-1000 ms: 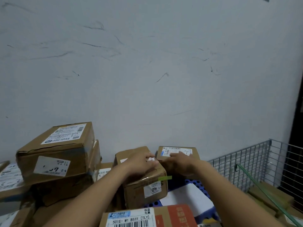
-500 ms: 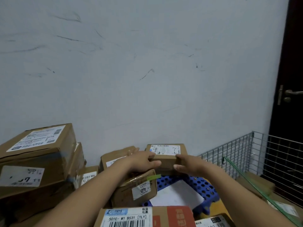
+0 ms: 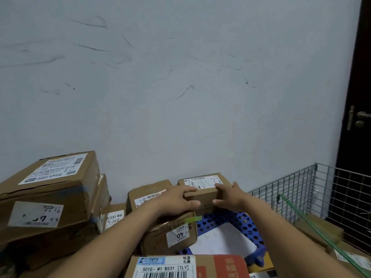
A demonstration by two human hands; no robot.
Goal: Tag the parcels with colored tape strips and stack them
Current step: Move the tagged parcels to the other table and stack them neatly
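A small brown parcel [image 3: 202,194] with a white shipping label on top stands against the wall. My left hand [image 3: 176,199] grips its left end and my right hand [image 3: 230,195] grips its right end, fingers on top and thumbs on the front face. Just left of it sits another brown parcel [image 3: 148,193]. In front of that one lies a parcel [image 3: 170,235] marked "40" that carries a green tape strip [image 3: 193,219] on its top edge. The held parcel's underside is hidden.
A tall stack of large boxes [image 3: 50,197] fills the left. A blue perforated crate [image 3: 236,221] with a white sheet lies under the hands. A labelled box [image 3: 180,266] is nearest me. A wire cage [image 3: 301,189] with more boxes and a dark door [image 3: 357,97] stand at the right.
My left hand moved off the "40" parcel onto the small parcel's left end. Both hands now hold that parcel, which sits slightly higher and further from the neighbouring one.
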